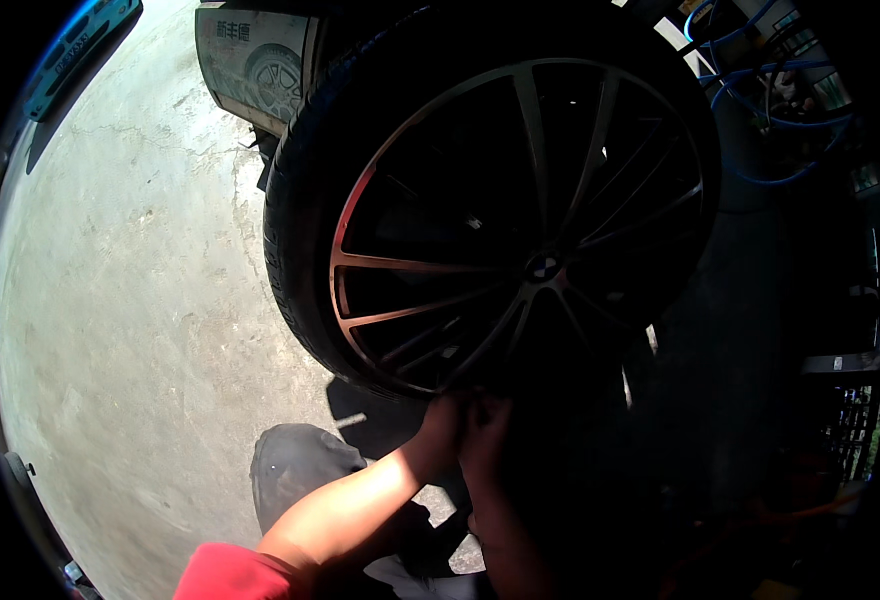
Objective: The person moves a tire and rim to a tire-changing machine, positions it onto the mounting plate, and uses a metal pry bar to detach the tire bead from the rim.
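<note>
Concrete floor point(130, 300): open passage at left
Car tyre point(305, 230): blocks straight ahead
Alloy spokes point(425, 264): gaps dark, depth unclear
Blue hose point(775, 183): loops, upper right

A bright red sleeve point(232, 574) leaves the left forearm point(350, 505) bare; dark grey, lightly creased trousers point(295, 490), with one small pale speck point(272, 467), cover the rounded knee point(305, 450).

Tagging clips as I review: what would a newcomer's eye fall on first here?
Most likely the big spoked wheel in the upper middle, largely in shadow. The left hand and right hand sit close together at its lower edge. A bright red sleeve shows at lower left.
</note>
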{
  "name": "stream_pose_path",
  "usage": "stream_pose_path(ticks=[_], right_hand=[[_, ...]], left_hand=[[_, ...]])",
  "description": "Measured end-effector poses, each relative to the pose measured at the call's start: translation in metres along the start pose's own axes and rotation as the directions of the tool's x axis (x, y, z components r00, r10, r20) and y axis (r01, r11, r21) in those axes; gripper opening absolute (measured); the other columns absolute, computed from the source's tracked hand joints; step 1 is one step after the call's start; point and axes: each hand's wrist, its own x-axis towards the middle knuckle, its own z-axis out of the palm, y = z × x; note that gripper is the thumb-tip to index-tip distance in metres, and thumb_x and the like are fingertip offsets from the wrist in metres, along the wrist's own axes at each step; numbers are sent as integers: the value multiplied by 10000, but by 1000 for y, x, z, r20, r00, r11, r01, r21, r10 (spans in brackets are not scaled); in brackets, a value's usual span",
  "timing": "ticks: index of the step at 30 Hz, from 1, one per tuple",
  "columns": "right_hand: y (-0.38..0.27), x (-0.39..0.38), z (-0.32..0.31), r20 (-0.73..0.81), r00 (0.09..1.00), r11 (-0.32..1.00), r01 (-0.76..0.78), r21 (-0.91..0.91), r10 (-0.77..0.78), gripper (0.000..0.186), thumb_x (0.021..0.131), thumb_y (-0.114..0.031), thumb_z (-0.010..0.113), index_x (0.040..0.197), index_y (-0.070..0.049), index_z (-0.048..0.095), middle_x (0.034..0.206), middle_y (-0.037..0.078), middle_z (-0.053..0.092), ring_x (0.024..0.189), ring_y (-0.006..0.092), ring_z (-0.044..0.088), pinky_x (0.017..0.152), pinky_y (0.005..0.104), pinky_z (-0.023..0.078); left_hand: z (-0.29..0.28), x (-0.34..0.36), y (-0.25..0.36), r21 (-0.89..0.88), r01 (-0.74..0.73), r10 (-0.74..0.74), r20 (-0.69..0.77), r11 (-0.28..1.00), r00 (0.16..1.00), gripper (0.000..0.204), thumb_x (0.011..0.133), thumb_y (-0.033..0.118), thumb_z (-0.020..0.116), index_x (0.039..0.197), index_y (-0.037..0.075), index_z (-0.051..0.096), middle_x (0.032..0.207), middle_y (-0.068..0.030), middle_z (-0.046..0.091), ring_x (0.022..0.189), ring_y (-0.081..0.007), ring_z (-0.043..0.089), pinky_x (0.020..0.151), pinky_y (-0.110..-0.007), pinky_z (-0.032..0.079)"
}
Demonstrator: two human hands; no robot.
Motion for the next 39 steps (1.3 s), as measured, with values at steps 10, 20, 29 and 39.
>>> stream_pose_path(ticks=[10, 20, 29, 39], right_hand=[[2, 18, -11, 10, 999, 994, -39, -100, 40, 230, 975, -175, 664, 1062, -16, 523, 954, 139, 631, 885, 208, 641, 784, 345, 518], [-30, 18, -15, 155, 987, 940, 80, -331, -29, 231, 978, -187, 656, 1023, -21, 501, 889, 155, 637, 835, 276, 677, 726, 376, 526], [-32, 46, -22, 227, 962, 932, -62, -357, 151, 311, 1002, -339, 592, 1057, -34, 624, 861, 71, 667, 743, 227, 664, 666, 351, 557], [-47, 74, -31, 404, 615, 718, -434, -544, 677, 254, 1017, -329, 550, 973, -115, 680, 644, -4, 596, 501, 155, 560, 449, 328, 447]], left_hand=[[25, -15, 12, 139, -28, 44, -118, 990, 992, 184, 999, 215, 565, 1031, 59, 657, 937, -91, 694, 888, -196, 672, 832, -338, 548], [21, -15, 10, 28, -41, 44, -97, 999, 994, 209, 998, 219, 546, 1043, 54, 667, 981, -91, 702, 918, -197, 668, 875, -330, 531], [21, -18, 10, 279, 24, 27, -179, 960, 984, 302, 1017, 302, 450, 1090, 103, 664, 1067, -97, 696, 964, -197, 646, 856, -348, 510], [19, -22, 19, 47, 46, -33, -245, 998, 969, 309, 977, 381, 540, 1085, 116, 656, 1031, -65, 678, 909, -214, 640, 729, -375, 531]])
